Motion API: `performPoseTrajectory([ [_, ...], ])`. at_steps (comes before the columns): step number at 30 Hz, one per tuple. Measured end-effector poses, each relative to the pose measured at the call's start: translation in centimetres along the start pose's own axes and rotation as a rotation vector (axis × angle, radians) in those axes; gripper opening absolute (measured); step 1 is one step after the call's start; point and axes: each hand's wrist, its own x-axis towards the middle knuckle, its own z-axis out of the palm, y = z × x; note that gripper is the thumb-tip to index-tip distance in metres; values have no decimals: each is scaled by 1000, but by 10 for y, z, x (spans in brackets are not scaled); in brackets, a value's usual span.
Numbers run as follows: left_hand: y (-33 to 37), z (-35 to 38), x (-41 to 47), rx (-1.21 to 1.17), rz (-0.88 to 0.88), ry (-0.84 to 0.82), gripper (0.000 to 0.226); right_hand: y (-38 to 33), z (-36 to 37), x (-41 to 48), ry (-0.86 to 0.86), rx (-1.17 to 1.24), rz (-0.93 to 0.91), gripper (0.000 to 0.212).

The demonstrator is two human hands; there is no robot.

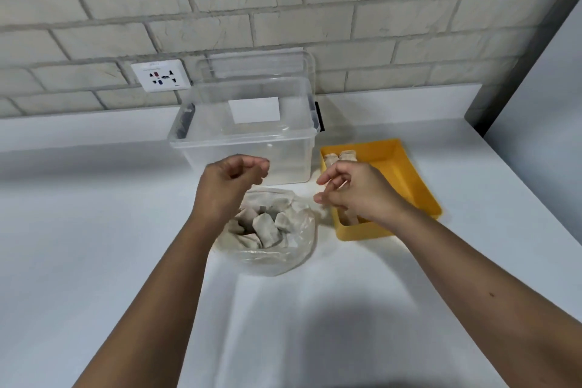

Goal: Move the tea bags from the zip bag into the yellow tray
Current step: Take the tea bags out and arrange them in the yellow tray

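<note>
- The tea bags [261, 225] lay heaped inside the zip bag [283, 257], just below the centre of the frame. The bag's mouth was spread wide and faced upward.
- The zip bag rested on the white counter [94, 230], just left of the yellow tray [419, 195] and apart from it.
- The yellow tray sat right of centre. Two further tea bags [341, 156] lay in its far left corner, and a pale piece showed at its near left, mostly hidden under your wrist.
- Your left hand [233, 179] hovered over the far rim of the zip bag. Its fingers were curled in with the thumb against them, and nothing was visible in its grasp.
- Your right hand [356, 192] hung over the left side of the tray. Its fingers were loosely bent and parted, pointing toward the zip bag, and it held nothing.
- A clear plastic box [252, 148] stood behind both hands, at centre frame, and bore a white label [253, 110]. Its lid [261, 66] stood upright behind it.
- A wall socket [160, 75] was set in the brick wall [346, 9], upper left of the box.
</note>
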Motion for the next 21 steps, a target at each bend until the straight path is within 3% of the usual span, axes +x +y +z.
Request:
performPoseTrajectory([
  [5,-35,-14,-16,325,-69,-43,8,-4,35,-17,-85,-107,-53,22],
  [12,-62,16,-20,1225,55,-110,32,4,68,-21,-87,-279,-86,21],
  [16,-72,22,-15,1315,11,-127,48,5,75,-19,-73,-318,-78,22],
  [21,-66,10,-15,1111,77,-36,18,5,78,-15,-54,-306,-75,22],
])
